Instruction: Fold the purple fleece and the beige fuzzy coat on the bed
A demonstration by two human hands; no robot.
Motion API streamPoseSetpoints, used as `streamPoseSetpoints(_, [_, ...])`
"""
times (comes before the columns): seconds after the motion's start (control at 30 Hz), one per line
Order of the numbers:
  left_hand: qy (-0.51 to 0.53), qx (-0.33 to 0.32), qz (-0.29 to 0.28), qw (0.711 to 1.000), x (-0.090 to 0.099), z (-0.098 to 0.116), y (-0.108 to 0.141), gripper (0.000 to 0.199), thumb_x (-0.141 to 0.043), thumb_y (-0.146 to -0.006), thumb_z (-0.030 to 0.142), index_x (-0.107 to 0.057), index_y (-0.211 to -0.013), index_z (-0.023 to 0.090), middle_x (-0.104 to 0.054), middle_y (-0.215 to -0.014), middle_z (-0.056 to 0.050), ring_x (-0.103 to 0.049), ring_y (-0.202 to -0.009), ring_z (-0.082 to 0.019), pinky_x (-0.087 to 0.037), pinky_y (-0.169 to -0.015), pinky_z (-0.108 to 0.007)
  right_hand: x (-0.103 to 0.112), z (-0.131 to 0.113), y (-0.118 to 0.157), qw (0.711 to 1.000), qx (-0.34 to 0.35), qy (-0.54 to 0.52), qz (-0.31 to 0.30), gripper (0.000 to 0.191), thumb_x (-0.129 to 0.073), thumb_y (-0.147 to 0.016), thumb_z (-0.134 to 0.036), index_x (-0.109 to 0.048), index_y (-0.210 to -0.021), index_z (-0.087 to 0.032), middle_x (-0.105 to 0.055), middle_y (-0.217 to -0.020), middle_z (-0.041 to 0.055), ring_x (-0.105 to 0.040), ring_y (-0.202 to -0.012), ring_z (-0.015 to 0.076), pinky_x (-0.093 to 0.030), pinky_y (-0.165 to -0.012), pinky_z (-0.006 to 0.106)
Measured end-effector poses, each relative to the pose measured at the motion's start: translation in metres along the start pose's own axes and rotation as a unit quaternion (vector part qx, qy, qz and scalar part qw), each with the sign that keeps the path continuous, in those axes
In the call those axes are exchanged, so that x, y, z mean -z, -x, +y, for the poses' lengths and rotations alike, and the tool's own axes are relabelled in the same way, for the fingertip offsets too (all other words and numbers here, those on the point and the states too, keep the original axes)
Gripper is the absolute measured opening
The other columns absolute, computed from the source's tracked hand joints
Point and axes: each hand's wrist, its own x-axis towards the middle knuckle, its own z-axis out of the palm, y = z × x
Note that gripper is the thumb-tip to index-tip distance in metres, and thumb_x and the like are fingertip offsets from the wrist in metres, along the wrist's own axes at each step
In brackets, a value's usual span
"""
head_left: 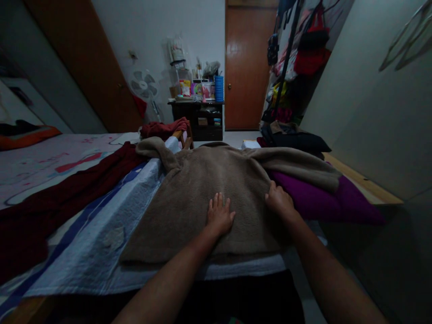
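Observation:
A fuzzy brown sweater (202, 180) lies spread out in front of me, its hem toward me and its sleeves out to both sides. My left hand (220, 213) rests flat on the middle of it with fingers spread. At the sweater's right side edge, my right hand (279, 199) has its fingers closed on the fabric; the fingertips are partly hidden. Beneath the sweater is a light blue cloth (135, 216) over the surface. The right sleeve lies across a purple cushion or folded cloth (310, 198).
Dark red clothing (77, 184) lies on the bed (50, 157) at left. Dark folded clothes (293, 137) are piled beyond the right sleeve. Farther back stand a fan (144, 84), a dark cabinet (197, 119) and a wooden door (249, 67). A wall (371, 99) closes off the right.

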Motion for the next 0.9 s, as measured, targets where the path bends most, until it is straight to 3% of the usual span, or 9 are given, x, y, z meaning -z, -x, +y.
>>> streamPoseSetpoints(0.1, [-0.010,-0.003,0.008,1.000,-0.004,0.000,0.001,0.063,-0.042,-0.092,0.052,-0.042,-0.145,0.018,-0.026,-0.158,-0.016,-0.015,-0.147,-0.034,-0.017,-0.115,-0.053,0.008,-0.009,0.015,0.999,0.029,0.003,-0.014,0.049,-0.044,-0.091,-0.028,-0.040,-0.136,-0.008,-0.063,-0.113,0.0206,-0.066,-0.097,0.0321,-0.050,-0.078,0.039])
streamPoseSetpoints(0.27, [-0.021,0.000,0.018,1.000,-0.003,0.001,0.002,0.062,-0.043,-0.092,0.052,-0.042,-0.145,0.020,-0.028,-0.157,-0.015,-0.015,-0.147,-0.034,-0.017,-0.115,-0.053,0.007,-0.035,0.055,0.985,0.171,0.013,-0.030,0.050,-0.032,-0.091,-0.014,-0.041,-0.141,-0.014,-0.057,-0.124,0.0220,-0.067,-0.092,0.0298,-0.050,-0.074,0.039])
streamPoseSetpoints(0.4, [-0.015,-0.001,0.021,1.000,-0.003,0.002,0.002,0.062,-0.043,-0.092,0.052,-0.043,-0.144,0.019,-0.028,-0.157,-0.015,-0.015,-0.146,-0.035,-0.015,-0.116,-0.053,-0.005,-0.049,0.072,0.976,0.209,0.026,-0.051,0.044,-0.032,-0.091,-0.013,-0.058,-0.126,-0.014,-0.058,-0.121,0.0224,-0.065,-0.096,0.0314,-0.051,-0.075,0.039])
streamPoseSetpoints(0.57, [-0.011,-0.004,0.021,1.000,-0.003,0.003,0.003,0.062,-0.044,-0.092,0.050,-0.043,-0.144,0.017,-0.026,-0.157,-0.018,-0.016,-0.146,-0.037,-0.016,-0.115,-0.054,-0.012,-0.056,0.076,0.968,0.232,0.067,-0.065,0.038,-0.034,-0.091,-0.012,-0.063,-0.116,-0.009,-0.057,-0.123,0.0239,-0.064,-0.098,0.0300,-0.052,-0.077,0.038])
streamPoseSetpoints(0.73, [-0.015,-0.003,0.021,1.000,-0.003,0.003,0.004,0.061,-0.044,-0.092,0.050,-0.043,-0.144,0.019,-0.026,-0.157,-0.016,-0.015,-0.146,-0.036,-0.016,-0.115,-0.055,0.003,-0.043,0.072,0.975,0.210,0.048,-0.056,0.036,-0.034,-0.092,-0.013,-0.062,-0.115,-0.016,-0.063,-0.114,0.0173,-0.068,-0.086,0.0250,-0.051,-0.069,0.033])
streamPoseSetpoints(0.9, [-0.011,-0.003,0.016,1.000,-0.003,0.003,0.003,0.062,-0.043,-0.091,0.052,-0.043,-0.145,0.020,-0.027,-0.157,-0.015,-0.015,-0.146,-0.037,-0.016,-0.115,-0.055,0.026,-0.006,0.052,0.985,0.148,0.062,-0.065,0.033,-0.036,-0.092,-0.011,-0.063,-0.111,-0.017,-0.071,-0.102,0.0151,-0.070,-0.090,0.0278,-0.050,-0.069,0.033])
